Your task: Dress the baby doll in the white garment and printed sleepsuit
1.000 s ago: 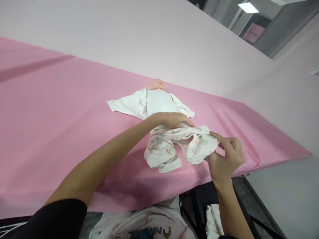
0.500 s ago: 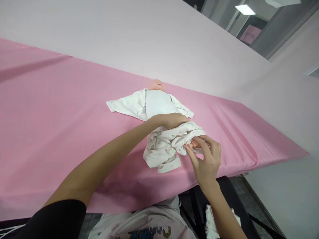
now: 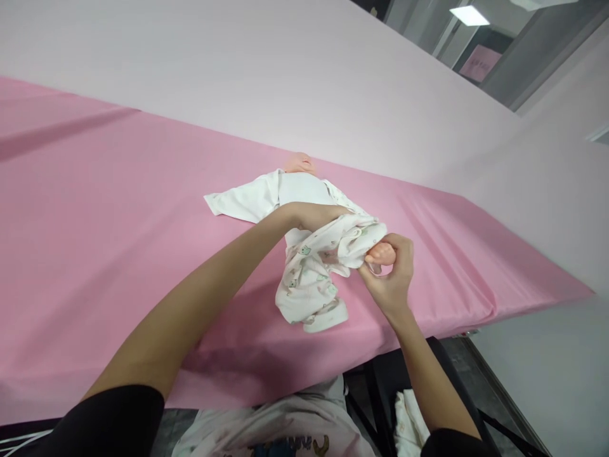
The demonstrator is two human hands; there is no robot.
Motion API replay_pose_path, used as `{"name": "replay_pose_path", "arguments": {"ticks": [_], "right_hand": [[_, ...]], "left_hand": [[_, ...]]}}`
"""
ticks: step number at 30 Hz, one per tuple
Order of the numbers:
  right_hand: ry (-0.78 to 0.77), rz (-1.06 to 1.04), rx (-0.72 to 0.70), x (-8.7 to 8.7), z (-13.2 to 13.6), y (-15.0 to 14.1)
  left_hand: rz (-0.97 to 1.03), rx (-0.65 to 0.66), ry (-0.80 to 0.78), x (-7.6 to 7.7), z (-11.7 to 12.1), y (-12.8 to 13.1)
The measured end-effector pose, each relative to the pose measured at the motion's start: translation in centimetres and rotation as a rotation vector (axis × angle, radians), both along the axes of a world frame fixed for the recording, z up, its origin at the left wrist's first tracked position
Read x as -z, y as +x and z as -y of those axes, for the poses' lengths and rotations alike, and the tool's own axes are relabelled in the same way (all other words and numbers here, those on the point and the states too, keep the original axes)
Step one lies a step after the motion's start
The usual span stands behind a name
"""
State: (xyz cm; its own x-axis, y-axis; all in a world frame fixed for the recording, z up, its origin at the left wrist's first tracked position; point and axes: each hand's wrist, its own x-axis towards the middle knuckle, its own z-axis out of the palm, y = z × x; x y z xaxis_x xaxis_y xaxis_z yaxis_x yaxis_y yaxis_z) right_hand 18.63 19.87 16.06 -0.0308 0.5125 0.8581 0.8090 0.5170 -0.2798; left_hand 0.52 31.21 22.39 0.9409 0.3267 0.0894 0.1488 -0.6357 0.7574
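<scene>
Two hands, 1 doll (image 3: 299, 163), 1 white top (image 3: 240, 200) & 1 pr. printed pants (image 3: 304, 279) on 1 pink-covered desk (image 3: 118, 222). Doll lies on its back nr. far edge, head away from camera; top's 2 sleeves spread to either side. Pants lie bunched over doll's lower body: 1 leg empty w/ its cuff toward the near edge, the other gathered about 1 visible foot (image 3: 382, 254).

L hand (image 3: 320, 217): forearm runs diag. from lower L, wrist bent, palm down across doll's middle at upper part of pants; fingertips hidden, so open or closed can't be told. R hand (image 3: 392, 270): forearm rises from lower R, fingers curled back toward L hand, thumb below & forefinger above foot, pinching pants' cuff. Black sleeves (2) at elbows. Lower R: 1 pale cloth (image 3: 409, 425) on black seat (image 3: 385, 381).
</scene>
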Motion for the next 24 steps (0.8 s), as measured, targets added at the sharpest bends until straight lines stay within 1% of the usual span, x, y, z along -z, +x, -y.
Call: {"name": "replay_pose_path", "arguments": {"ticks": [2,4,5,7,9,11,12,14,15,17,19,20,21,22,24], "right_hand": [[0.008,0.068,0.046,-0.2,0.6,0.5],[0.0,0.133,0.106,0.3,1.3,1.1],[-0.007,0.178,0.14,0.6,1.6,1.4],[-0.021,0.277,0.217,1.5,2.2,1.8],[-0.034,0.345,0.282,2.2,2.6,1.9],[-0.07,0.354,0.311,2.8,3.0,1.7],[-0.105,0.339,0.309,3.0,3.2,1.6],[-0.228,0.282,0.273,3.2,3.6,1.4],[-0.322,0.251,0.231,3.0,3.9,1.4],[-0.578,0.213,0.086,1.9,4.6,1.8],[-0.827,0.209,-0.091,-0.2,5.3,2.4],[-0.911,0.206,-0.155,-1.5,5.5,2.7],[-0.949,0.195,-0.181,-2.8,5.4,2.9],[-0.944,0.173,-0.174,-4.1,5.0,2.9],[-0.831,0.096,-0.11,-6.0,2.9,2.3]], "left_hand": [[-0.04,-0.033,-0.075,-1.0,0.2,-1.0],[-0.115,-0.069,-0.138,-1.9,0.7,-1.8],[-0.177,-0.081,-0.143,-2.2,0.9,-2.1],[-0.328,-0.094,-0.073,-2.4,1.2,-2.1],[-0.425,-0.124,0.056,-2.1,1.1,-1.8],[-0.408,-0.206,0.147,-1.4,0.4,-1.6],[-0.363,-0.266,0.161,-1.0,-0.1,-1.7],[-0.221,-0.405,0.137,-0.2,-1.3,-2.2],[-0.131,-0.478,0.108,0.2,-2.0,-2.6],[0.062,-0.577,0.012,1.0,-3.1,-3.3],[0.23,-0.594,-0.125,1.6,-3.9,-3.6],[0.284,-0.584,-0.191,1.8,-4.1,-3.6],[0.311,-0.568,-0.244,2.0,-4.3,-3.4],[0.314,-0.55,-0.276,2.0,-4.3,-3.2],[0.256,-0.512,-0.279,2.0,-4.2,-2.8]]}}
